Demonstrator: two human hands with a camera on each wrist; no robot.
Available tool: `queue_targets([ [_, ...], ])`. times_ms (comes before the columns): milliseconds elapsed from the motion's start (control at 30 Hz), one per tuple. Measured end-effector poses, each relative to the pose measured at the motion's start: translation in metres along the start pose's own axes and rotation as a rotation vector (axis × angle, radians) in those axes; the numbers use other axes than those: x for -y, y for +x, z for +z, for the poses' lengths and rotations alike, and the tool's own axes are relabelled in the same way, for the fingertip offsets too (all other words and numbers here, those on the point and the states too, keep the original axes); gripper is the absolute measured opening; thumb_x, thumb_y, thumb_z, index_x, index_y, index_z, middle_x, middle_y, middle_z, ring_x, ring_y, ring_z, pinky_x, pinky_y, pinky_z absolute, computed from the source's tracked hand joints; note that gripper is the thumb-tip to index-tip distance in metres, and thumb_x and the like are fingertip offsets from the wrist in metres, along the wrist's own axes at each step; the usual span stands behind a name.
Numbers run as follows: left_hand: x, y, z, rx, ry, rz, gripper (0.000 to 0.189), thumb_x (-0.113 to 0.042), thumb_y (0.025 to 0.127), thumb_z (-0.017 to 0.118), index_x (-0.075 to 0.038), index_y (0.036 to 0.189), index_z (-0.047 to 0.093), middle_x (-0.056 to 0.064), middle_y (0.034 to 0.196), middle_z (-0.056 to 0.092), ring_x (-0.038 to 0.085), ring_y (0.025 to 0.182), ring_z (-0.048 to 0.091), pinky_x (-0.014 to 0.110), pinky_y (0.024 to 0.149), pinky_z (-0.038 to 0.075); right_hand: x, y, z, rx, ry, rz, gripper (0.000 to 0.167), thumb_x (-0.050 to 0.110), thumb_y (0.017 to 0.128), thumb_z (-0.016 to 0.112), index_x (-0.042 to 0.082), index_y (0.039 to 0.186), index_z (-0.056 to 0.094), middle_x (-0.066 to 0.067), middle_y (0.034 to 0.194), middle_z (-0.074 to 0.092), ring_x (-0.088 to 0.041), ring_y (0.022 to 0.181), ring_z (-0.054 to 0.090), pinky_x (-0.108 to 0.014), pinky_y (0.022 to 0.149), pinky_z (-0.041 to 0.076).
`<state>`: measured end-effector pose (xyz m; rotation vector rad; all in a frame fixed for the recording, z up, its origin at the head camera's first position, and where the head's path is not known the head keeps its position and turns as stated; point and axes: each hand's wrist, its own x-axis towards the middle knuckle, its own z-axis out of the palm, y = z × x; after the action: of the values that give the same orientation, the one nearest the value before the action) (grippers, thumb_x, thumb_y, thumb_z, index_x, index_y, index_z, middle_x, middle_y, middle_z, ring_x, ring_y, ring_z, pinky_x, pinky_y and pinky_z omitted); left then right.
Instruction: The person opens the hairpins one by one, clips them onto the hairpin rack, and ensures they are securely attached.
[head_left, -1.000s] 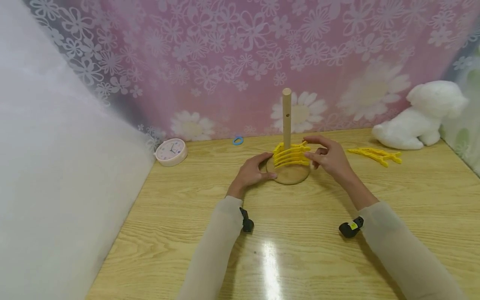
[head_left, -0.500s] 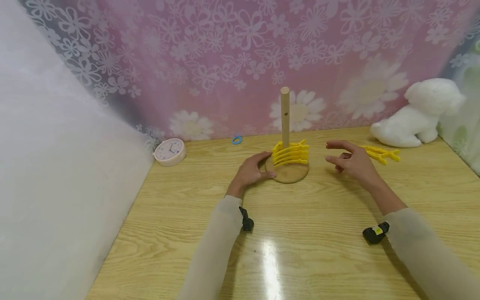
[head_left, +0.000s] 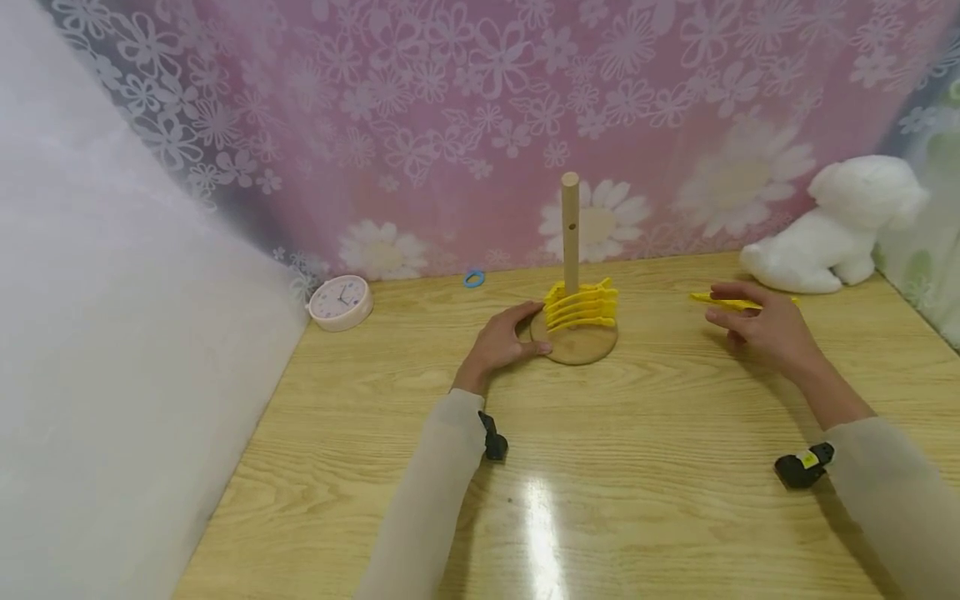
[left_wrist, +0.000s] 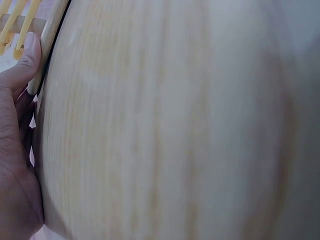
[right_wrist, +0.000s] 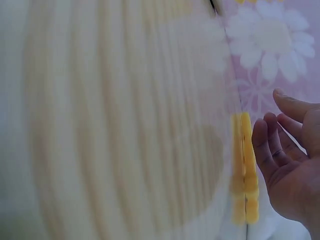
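A wooden stand rises from a round wooden base (head_left: 579, 350) with an upright post (head_left: 571, 237). Stacked around the foot of the post are several curved yellow plastic pieces (head_left: 583, 311) with forked ends. My left hand (head_left: 501, 342) grips the base's left edge, thumb on top at the rim, as the left wrist view also shows. To the right, my right hand (head_left: 776, 333) hovers with loosely bent fingers and holds nothing. Loose yellow pieces (head_left: 702, 297) lie on the table behind it, mostly hidden by the hand; in the right wrist view a yellow piece (right_wrist: 245, 165) appears beside the fingertips.
At the back left of the wood-grain table (head_left: 615, 467) stands a round pink clock (head_left: 341, 302). A small blue ring (head_left: 474, 279) lies by the flowered pink curtain (head_left: 450, 125). A white plush dog (head_left: 840, 229) sits at the back right.
My right hand has left the yellow stack on the post and moved right, over to the loose yellow pieces. My left hand stays on the base.
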<state>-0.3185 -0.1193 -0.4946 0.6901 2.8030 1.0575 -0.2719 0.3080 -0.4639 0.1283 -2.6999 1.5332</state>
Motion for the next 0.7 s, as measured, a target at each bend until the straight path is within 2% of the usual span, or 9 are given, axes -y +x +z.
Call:
queue_targets([
  [167, -0.001, 0.0, -0.001, 0.007, 0.0, -0.009, 0.084, -0.047, 0.089, 0.082, -0.026, 0.16, 0.044, -0.001, 0.166, 0.04, 0.02, 0.153, 0.036, 0.042, 0.125, 0.03, -0.01, -0.001, -0.017, -0.033, -0.096, 0.019, 0.059, 0.037, 0.1, 0.073, 0.003, 0.145, 0.056, 0.025, 0.103, 0.062, -0.012, 0.069, 0.066, -0.026, 0.06, 0.056],
  [267, 0.0, 0.001, -0.001, 0.005, 0.005, -0.002, 0.084, -0.047, 0.089, 0.082, -0.026, 0.16, 0.044, 0.0, 0.165, 0.04, 0.02, 0.153, 0.036, 0.042, 0.125, 0.03, -0.015, -0.002, -0.027, -0.038, -0.121, 0.04, 0.055, 0.031, 0.101, 0.072, 0.001, 0.144, 0.056, 0.017, 0.098, 0.064, -0.015, 0.067, 0.066, -0.029, 0.058, 0.057],
  [400, 0.0, 0.001, -0.001, 0.0, -0.006, 0.014, 0.084, -0.045, 0.089, 0.083, -0.024, 0.16, 0.045, 0.002, 0.165, 0.041, 0.02, 0.153, 0.036, 0.041, 0.125, 0.03, -0.022, -0.003, -0.038, -0.034, -0.114, 0.075, 0.05, 0.025, 0.102, 0.07, -0.001, 0.142, 0.056, 0.006, 0.091, 0.069, -0.016, 0.066, 0.065, -0.033, 0.059, 0.059],
  [533, -0.001, 0.001, -0.001, 0.0, -0.015, 0.019, 0.083, -0.044, 0.088, 0.083, -0.022, 0.159, 0.045, 0.003, 0.164, 0.042, 0.02, 0.153, 0.037, 0.041, 0.125, 0.03, -0.028, -0.005, -0.043, -0.033, -0.104, 0.089, 0.045, 0.022, 0.103, 0.069, -0.003, 0.139, 0.057, 0.005, 0.087, 0.072, -0.016, 0.065, 0.065, -0.034, 0.058, 0.06],
  [700, -0.001, 0.0, -0.001, 0.003, -0.009, 0.01, 0.083, -0.045, 0.089, 0.083, -0.025, 0.16, 0.045, 0.0, 0.164, 0.042, 0.02, 0.152, 0.037, 0.041, 0.125, 0.031, -0.03, -0.004, -0.041, -0.024, -0.076, 0.066, 0.041, 0.014, 0.103, 0.068, -0.008, 0.135, 0.058, 0.005, 0.088, 0.072, -0.016, 0.065, 0.067, -0.035, 0.058, 0.062],
])
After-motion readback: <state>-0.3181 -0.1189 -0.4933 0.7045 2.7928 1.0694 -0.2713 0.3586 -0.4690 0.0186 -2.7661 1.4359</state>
